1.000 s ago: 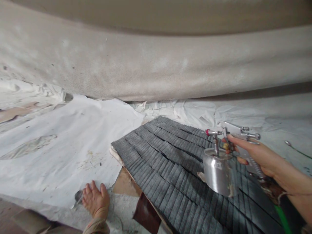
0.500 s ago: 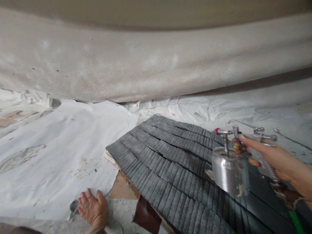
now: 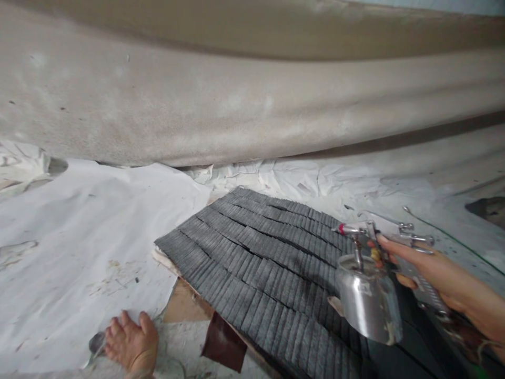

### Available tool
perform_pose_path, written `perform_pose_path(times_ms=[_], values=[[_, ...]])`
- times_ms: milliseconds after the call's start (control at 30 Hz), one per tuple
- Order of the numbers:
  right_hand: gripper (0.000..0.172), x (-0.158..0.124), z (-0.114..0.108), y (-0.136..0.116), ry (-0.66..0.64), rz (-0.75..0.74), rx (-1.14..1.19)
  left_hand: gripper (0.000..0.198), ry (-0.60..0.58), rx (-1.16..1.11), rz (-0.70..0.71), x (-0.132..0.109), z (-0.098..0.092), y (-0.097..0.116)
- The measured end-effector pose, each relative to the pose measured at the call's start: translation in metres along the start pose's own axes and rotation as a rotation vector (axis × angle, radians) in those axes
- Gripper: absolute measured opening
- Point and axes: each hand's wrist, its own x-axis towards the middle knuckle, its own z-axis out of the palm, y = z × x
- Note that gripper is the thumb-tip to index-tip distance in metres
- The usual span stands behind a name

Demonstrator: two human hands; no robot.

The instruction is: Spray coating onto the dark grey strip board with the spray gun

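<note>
My right hand [image 3: 437, 268] is wrapped round the grip of a spray gun [image 3: 365, 300] with a metal paint cup below it. The gun's red-ringed nozzle faces left, over a stack of dark grey pleated material [image 3: 252, 258], ribbed in overlapping rows. At the lower left, my left hand [image 3: 132, 342] has its fingers spread, on or just over the edge of the white sheet. Against its fingertips sits a small grey rounded object [image 3: 97, 343], too indistinct to name. Spray from the nozzle cannot be made out.
Behind the stack hangs a large beige cloth [image 3: 221, 105]. White sheeting [image 3: 71, 226] covers the floor at left, with scattered debris. A dark red piece [image 3: 224, 342] and brown board [image 3: 185, 302] lie by the near edge. A thin green hose [image 3: 453, 237] trails at right.
The view has turned slightly to the right, so the stack and left hand sit further left. The spray gun keeps its place over the right part of the stack, still in my right hand.
</note>
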Motion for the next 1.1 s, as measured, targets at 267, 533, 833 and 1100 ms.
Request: perform_pose_path(times_ms=[267, 533, 833, 1100], values=[[0.04, -0.002, -0.023, 0.015, -0.023, 0.05, 0.086, 0.063, -0.002, 0.021, 0.018, 0.002, 0.004, -0.006], [0.039, -0.005, -0.019, 0.001, 0.0, 0.007, 0.077, 0.063, -0.045, 0.049, 0.007, 0.004, 0.001, -0.005], [0.04, -0.011, -0.023, -0.001, 0.052, 0.065, 0.086, 0.063, -0.017, 0.01, 0.026, 0.001, -0.002, -0.003], [0.04, -0.026, -0.044, 0.014, 0.064, 0.084, 0.096, 0.062, 0.015, -0.029, 0.054, 0.004, 0.001, -0.009]])
